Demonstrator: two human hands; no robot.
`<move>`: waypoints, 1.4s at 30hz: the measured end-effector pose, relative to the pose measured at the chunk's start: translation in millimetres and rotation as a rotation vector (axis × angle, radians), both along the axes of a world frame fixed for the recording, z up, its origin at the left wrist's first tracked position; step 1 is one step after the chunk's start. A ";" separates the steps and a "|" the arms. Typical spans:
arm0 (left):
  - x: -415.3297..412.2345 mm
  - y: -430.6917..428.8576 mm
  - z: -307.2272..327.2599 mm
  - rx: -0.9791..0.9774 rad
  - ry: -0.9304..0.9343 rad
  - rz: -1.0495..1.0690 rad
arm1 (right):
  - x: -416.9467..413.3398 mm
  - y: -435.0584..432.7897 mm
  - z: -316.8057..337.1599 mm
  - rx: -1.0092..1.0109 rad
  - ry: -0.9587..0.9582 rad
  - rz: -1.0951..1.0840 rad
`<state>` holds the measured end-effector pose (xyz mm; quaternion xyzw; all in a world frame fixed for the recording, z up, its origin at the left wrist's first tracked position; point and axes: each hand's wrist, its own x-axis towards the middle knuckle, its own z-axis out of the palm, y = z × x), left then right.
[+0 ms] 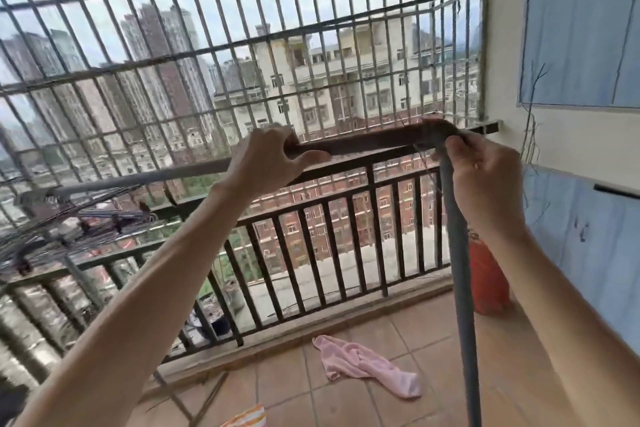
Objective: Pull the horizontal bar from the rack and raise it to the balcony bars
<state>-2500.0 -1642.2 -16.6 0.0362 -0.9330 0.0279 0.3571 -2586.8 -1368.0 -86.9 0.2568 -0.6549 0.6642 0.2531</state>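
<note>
Left hand (273,156) gripping a dark strap (367,142) held level, right hand (485,177) pinching its bend, grey length hanging down, railing (346,218) behind, pink cloth (367,367) on floor (433,350)

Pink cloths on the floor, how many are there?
1. The pink cloth lies crumpled on the floor tiles near the railing, below the left hand and right hand. More could be hidden beneath the arms.
</note>
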 end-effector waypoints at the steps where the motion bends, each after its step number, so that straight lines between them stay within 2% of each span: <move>1: -12.1 -2.9 0.2 -0.002 -0.002 -0.018 | -12.6 -1.3 0.3 -0.009 -0.004 -0.001; 9: -104.6 -44.2 5.7 -0.026 0.030 -0.240 | -109.9 -19.6 9.5 -0.026 -0.055 -0.079; 17: -174.9 -73.8 -10.3 -0.068 -0.022 -0.298 | -198.3 -43.6 20.7 -0.040 -0.174 -0.057; 26: -239.8 -97.7 -21.7 -0.047 0.039 -0.250 | -305.2 -51.1 8.3 -0.077 -0.222 -0.047; 32: -296.9 -103.6 -34.7 0.055 -0.014 -0.246 | -374.4 -51.4 -14.6 -0.060 -0.274 -0.047; 36: -341.2 -93.3 -50.0 0.158 0.023 -0.191 | -423.8 -38.7 -32.0 -0.031 -0.327 -0.048; 42: -396.6 -68.4 -73.4 0.147 0.047 -0.133 | -490.7 -12.4 -56.2 0.035 -0.409 -0.018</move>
